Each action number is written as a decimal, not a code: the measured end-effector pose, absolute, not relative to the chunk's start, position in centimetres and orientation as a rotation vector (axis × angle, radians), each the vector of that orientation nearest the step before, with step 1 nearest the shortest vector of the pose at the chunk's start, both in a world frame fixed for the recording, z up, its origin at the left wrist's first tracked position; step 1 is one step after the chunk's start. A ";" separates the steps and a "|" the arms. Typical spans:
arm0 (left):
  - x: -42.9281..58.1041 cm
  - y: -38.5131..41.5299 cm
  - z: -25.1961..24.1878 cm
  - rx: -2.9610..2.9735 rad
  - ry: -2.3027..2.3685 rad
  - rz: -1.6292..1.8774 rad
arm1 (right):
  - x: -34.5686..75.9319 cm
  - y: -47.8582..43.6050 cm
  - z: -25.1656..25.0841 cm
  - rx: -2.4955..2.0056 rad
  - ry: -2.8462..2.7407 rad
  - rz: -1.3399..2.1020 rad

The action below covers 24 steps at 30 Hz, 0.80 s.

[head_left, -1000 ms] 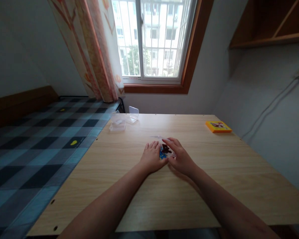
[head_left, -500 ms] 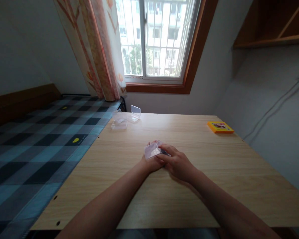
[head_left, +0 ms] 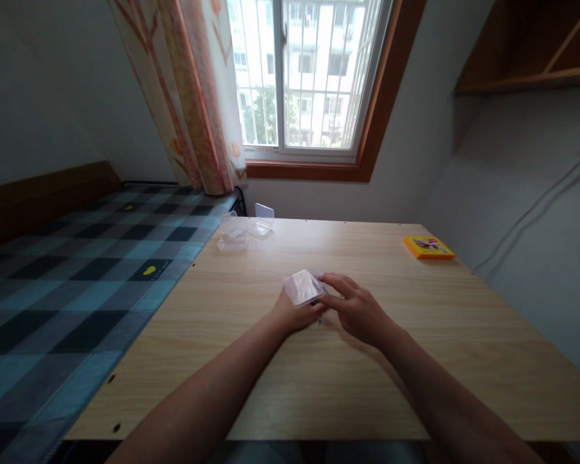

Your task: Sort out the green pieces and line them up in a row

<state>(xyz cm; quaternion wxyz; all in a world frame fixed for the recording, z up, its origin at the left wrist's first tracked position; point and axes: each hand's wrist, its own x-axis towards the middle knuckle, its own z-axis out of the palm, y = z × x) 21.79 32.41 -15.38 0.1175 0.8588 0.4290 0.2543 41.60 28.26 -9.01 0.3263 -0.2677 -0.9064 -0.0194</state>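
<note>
Both of my hands meet at the middle of the wooden table [head_left: 415, 361]. My left hand [head_left: 296, 314] is curled around a small clear plastic box [head_left: 303, 287], its fingers mostly hidden under it. My right hand [head_left: 355, 310] grips the same box from the right, with thumb and fingers pressed on its lid. The lid is down over the box and glares white, so the contents are hidden.
An open clear plastic case [head_left: 244, 230] lies at the table's far left corner. A flat yellow box [head_left: 428, 247] sits at the far right edge. A bed with a blue-black checked cover [head_left: 67, 277] runs along the left. Curtain [head_left: 193, 96] and window [head_left: 309, 77] stand behind.
A second ago the box lay open with dark and blue pieces showing between my hands. The lid has since come down over it, and both hands now hold it shut.
</note>
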 end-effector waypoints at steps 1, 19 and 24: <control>21.8 32.1 -14.7 2.511 1.248 0.750 | 41.8 28.4 -9.1 -0.713 -2.346 -0.021; 21.4 29.3 -8.6 2.669 1.301 1.141 | 42.9 30.8 -11.3 -0.695 -1.375 1.257; 21.5 29.0 -8.6 2.834 1.249 0.864 | 42.2 30.3 -11.8 -0.648 -1.496 1.277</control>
